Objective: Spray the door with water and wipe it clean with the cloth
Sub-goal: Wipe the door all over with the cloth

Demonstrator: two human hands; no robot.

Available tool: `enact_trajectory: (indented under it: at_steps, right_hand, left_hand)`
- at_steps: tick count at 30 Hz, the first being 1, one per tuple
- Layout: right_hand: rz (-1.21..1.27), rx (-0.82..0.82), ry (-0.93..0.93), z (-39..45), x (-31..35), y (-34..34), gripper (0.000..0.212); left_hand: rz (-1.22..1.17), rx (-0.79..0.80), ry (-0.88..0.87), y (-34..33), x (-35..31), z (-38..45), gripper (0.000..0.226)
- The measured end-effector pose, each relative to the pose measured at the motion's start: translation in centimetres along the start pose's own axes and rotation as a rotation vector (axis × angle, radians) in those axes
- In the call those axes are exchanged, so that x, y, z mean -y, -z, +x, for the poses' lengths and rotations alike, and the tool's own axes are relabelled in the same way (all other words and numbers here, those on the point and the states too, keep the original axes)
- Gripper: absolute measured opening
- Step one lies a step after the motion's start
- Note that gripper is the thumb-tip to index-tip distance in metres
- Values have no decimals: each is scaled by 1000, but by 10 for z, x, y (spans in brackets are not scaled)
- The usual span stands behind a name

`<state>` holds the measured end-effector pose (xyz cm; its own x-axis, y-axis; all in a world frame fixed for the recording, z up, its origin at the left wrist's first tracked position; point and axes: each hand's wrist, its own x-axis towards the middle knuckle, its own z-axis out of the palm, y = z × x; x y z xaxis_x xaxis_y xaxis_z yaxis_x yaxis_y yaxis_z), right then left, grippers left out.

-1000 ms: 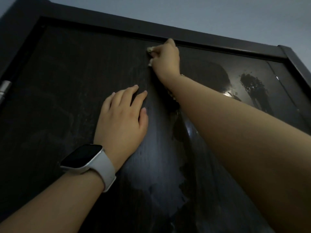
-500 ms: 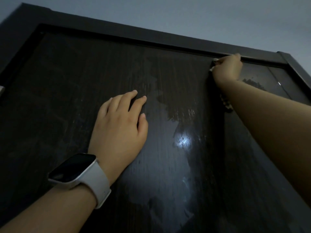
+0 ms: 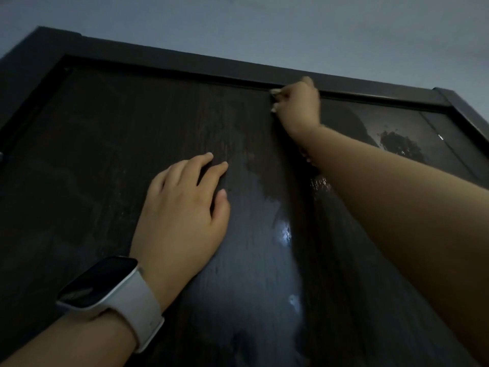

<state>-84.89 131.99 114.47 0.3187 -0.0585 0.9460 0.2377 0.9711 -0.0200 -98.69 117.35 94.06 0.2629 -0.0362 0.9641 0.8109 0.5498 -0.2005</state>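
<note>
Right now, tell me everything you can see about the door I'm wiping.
The door is dark brown, almost black, with a fine vertical wood-grain finish, set shut in a dark frame under a grey wall. A wet, glossy patch runs down its middle and upper right, catching a light glare; the left looks dull and streaky. The left hand rests flat on it; the right hand presses a pale cloth, mostly hidden, near its top edge.
</note>
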Motion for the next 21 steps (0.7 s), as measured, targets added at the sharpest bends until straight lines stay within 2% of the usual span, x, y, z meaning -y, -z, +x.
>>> enact_trajectory:
  at_steps: [5, 8, 11, 16, 21]
  right_hand:
    - [49, -109, -252, 16, -79, 33, 23]
    - [66, -121, -247, 9, -78, 32, 21]
    - [95, -87, -146, -15, -57, 30, 22]
    - [190, 50, 187, -103, -16, 44, 18]
    - [183, 206, 397, -206, -17, 79, 19]
  left_hand:
    - [-25, -4, -7, -1, -1, 0, 53]
    - [-21, -11, 2, 0, -1, -1, 52]
    - [-27, 4, 0, 2, -3, -3, 51]
    - [-37, 30, 13, 5, -6, -2, 52]
    - [-34, 102, -1, 9, -7, -1, 50]
